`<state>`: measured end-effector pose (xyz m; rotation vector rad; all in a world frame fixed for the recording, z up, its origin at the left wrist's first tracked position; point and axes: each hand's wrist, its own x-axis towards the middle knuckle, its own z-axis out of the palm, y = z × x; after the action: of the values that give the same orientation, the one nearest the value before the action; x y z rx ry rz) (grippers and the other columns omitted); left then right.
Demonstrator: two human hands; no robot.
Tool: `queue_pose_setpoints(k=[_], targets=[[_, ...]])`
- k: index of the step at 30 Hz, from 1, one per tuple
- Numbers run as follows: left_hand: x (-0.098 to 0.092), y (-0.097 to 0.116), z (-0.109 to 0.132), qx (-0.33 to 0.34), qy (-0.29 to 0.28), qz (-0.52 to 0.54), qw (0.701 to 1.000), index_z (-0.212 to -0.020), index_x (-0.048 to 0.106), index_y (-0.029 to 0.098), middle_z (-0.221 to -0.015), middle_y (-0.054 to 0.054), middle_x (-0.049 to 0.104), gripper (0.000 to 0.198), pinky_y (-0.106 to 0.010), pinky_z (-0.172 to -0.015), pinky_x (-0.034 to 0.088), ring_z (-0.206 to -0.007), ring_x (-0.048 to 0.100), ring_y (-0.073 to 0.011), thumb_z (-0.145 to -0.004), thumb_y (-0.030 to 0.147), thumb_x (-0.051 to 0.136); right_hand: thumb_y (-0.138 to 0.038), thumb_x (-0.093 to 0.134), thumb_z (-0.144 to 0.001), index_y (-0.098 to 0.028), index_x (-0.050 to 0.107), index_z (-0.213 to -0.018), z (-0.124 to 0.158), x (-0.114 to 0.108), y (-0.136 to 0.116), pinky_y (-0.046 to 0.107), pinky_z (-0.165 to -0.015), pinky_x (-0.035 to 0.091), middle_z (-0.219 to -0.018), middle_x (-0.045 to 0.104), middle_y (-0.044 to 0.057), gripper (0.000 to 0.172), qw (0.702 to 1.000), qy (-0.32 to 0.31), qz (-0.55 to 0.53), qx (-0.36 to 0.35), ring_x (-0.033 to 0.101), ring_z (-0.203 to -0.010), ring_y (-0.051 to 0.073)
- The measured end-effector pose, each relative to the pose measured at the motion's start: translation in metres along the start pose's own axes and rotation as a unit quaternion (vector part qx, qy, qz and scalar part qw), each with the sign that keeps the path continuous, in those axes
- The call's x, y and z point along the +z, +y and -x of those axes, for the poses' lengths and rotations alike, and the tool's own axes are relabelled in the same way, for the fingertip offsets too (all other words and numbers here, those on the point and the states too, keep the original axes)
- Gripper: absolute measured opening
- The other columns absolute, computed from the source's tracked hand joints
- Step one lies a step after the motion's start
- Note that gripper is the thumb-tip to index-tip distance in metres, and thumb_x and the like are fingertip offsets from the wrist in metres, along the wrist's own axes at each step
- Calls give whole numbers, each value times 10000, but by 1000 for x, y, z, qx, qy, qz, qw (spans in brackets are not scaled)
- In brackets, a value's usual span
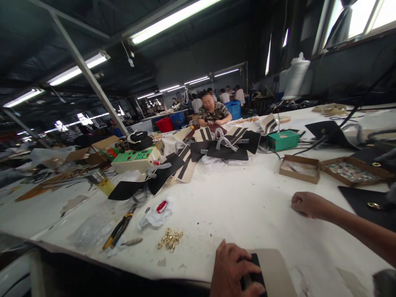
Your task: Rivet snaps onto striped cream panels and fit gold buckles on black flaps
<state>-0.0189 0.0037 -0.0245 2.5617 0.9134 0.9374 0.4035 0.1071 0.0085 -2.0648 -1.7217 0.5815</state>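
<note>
Beige flat panel (pixel 278 270) with a black strip (pixel 256 260) running near to far lies under and right of my left hand (pixel 232 268), fingers half-bent, grip unclear; my right hand (pixel 309 205), curled closed, contents hidden, is farther off, rightward.

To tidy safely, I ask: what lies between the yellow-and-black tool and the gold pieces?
Between the yellow-and-black tool and the gold pieces, the head view shows a small pointed tool.

A red bin (pixel 164 124) beside a blue bin (pixel 177 120), lit tube lights (pixel 173 21) overhead.
</note>
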Motion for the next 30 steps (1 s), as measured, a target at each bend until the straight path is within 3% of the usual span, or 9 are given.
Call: queue_pose_setpoints(k=[4, 8, 12, 16, 24, 30], targets=[[-7, 7, -5, -10, 11, 15, 1000, -1088, 790, 396, -1102, 5, 794, 353, -695, -1124, 482, -1034, 737, -285, -785, 519, 924, -261, 646, -926, -233, 741, -828, 12, -4, -8, 311, -603, 369, -812, 773, 59, 139, 997, -20, 73, -4, 710, -736, 243], [-8, 11, -8, -30, 3, 29, 999, -1068, 788, 385, -1101, -3, 786, 379, -746, -1120, 457, -1052, 730, -307, -736, 397, 971, -303, 489, -1046, -208, 722, -939, 25, -1, -21, 327, -620, 344, -1046, 769, 103, 274, 970, 4, 236, -63, 721, -843, 270], [-11, 16, -10, -46, -4, 40, 998, -1065, 787, 383, -1115, -3, 783, 441, -763, -1123, 443, -1076, 722, -319, -687, 282, 991, -270, 419, -1073, -175, 713, -937, 33, 1, -25, 333, -624, 369, -1026, 735, 136, 338, 948, 4, 293, -122, 717, -814, 262], [-11, 18, -10, -51, -10, 41, 998, -1070, 792, 372, -1125, -7, 776, 476, -752, -1151, 426, -1091, 713, -310, -664, 217, 987, -300, 460, -1063, -203, 740, -903, 35, -4, -19, 314, -637, 385, -1010, 732, 100, 337, 955, 3, 254, -153, 714, -804, 232], [-16, 24, -14, -54, -46, 8, 997, -1066, 789, 337, -1131, -24, 772, 501, -769, -1138, 439, -1104, 706, -320, -642, 162, 989, -341, 695, -909, -292, 821, -943, 13, -19, -9, 294, -689, 419, -1013, 795, 26, 139, 985, -50, 146, -75, 737, -907, 236], [-16, 24, -14, -50, -43, -1, 998, -1064, 787, 335, -1135, -20, 775, 520, -779, -1119, 454, -1100, 711, -326, -625, 146, 992, -279, 472, -1067, -208, 762, -899, 11, -12, -15, 322, -681, 384, -1005, 760, 99, 343, 942, -13, 282, -180, 725, -846, 251]])
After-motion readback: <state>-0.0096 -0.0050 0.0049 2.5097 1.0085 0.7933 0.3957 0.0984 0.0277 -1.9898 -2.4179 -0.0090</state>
